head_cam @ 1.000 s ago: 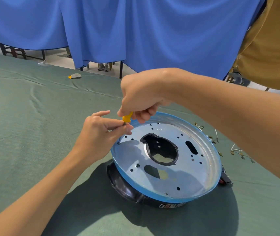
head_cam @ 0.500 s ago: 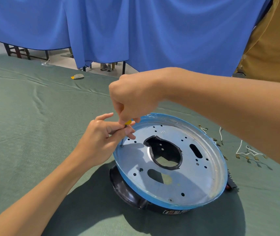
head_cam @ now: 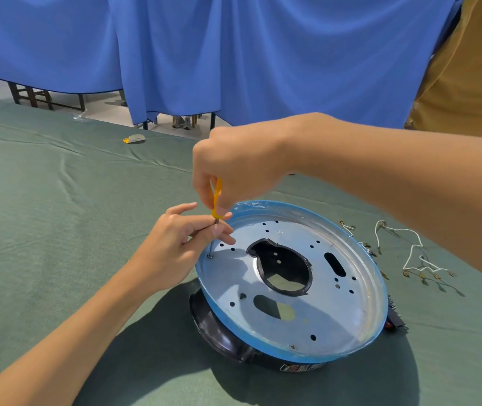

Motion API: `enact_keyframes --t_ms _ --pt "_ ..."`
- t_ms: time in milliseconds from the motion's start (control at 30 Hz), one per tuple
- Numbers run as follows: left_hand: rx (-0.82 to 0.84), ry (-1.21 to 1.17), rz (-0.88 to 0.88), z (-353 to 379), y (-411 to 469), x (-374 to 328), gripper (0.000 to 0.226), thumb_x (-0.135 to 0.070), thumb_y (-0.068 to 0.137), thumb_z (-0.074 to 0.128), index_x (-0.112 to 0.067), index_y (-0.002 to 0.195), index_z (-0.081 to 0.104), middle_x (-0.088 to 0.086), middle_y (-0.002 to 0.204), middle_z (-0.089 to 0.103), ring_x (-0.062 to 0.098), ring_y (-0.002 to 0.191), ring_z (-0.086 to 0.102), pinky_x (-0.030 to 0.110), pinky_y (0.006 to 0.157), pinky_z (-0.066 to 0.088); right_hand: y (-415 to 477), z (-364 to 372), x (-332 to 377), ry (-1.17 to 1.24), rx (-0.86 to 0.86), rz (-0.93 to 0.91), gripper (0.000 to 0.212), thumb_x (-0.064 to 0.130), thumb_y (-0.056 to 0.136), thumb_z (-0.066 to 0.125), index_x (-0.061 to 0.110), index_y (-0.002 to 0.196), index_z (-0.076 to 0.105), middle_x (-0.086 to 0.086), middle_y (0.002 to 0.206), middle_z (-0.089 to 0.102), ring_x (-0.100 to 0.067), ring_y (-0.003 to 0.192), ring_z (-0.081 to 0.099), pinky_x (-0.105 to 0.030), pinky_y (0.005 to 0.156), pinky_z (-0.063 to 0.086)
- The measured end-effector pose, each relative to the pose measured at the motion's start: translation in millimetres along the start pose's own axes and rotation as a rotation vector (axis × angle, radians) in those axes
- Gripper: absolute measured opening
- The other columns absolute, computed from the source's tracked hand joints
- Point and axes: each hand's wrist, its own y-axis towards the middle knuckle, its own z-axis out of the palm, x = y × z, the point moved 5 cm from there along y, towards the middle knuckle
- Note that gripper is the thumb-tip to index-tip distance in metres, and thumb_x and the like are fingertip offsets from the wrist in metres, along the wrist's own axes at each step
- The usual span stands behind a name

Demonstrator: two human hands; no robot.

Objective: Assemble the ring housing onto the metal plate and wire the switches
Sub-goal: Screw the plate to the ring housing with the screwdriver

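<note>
metal plate: right hand grips screwdriver, left hand fingers pinch shaft.

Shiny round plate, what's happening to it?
A person is working on the metal plate, which sits on the black ring housing. The right hand grips a yellow-handled screwdriver, with its tip at a hole near the plate's left edge. The left hand pinches the shaft to steady it. White wires with terminals lie untouched on the green cloth.
</note>
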Motion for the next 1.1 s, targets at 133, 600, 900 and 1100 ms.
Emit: enact_keyframes --t_ms 133,600,900,1100 --pt "-0.095 -0.025 -0.01 -4 -4 1 0.019 -0.021 0.095 0.061 -0.018 0.089 0.078 -0.02 0.096 0.074 -0.016 0.103 0.058 0.035 0.104 0.038 5 5 5 -0.011 -0.038 0.042 0.03 0.021 0.087 0.059 0.016 0.058 0.061 0.011 0.039 0.056 -0.006 0.049 0.055 -0.01 0.031 0.031" --pt "0.012 -0.124 -0.067 -2 -1 2 0.027 -0.027 0.093 0.053 -0.018 0.096 0.078 -0.011 0.109 0.072 -0.005 0.113 0.06 0.028 0.1 0.047 -2 -3 0 0.051 -0.082 0.045 0.03 0.031 0.091 0.058 0.014 0.068 0.069 0.013 0.046 0.063 0.002 0.043 0.056 -0.008 0.04 0.04" --pt "-0.129 -0.068 -0.05 -3 0 -1 0.025 -0.03 0.084 0.063 -0.013 0.08 0.081 -0.009 0.084 0.077 0.006 0.089 0.068 0.031 0.087 0.05 -5 6 -11 0.179 -0.047 0.157 0.043 0.048 0.092 0.055 0.011 0.073 0.067 0.009 0.047 0.064 -0.007 0.045 0.064 -0.017 0.049 0.043" --pt "-0.071 -0.111 -0.02 -1 -1 1 0.029 -0.029 0.09 0.054 -0.014 0.093 0.079 -0.017 0.097 0.075 -0.009 0.1 0.063 0.015 0.088 0.048 -12 -6 -10 0.192 -0.149 0.054 0.015 0.025 0.089 0.065 0.02 0.075 0.068 0.011 0.05 0.066 -0.001 0.049 0.065 -0.014 0.049 0.049"
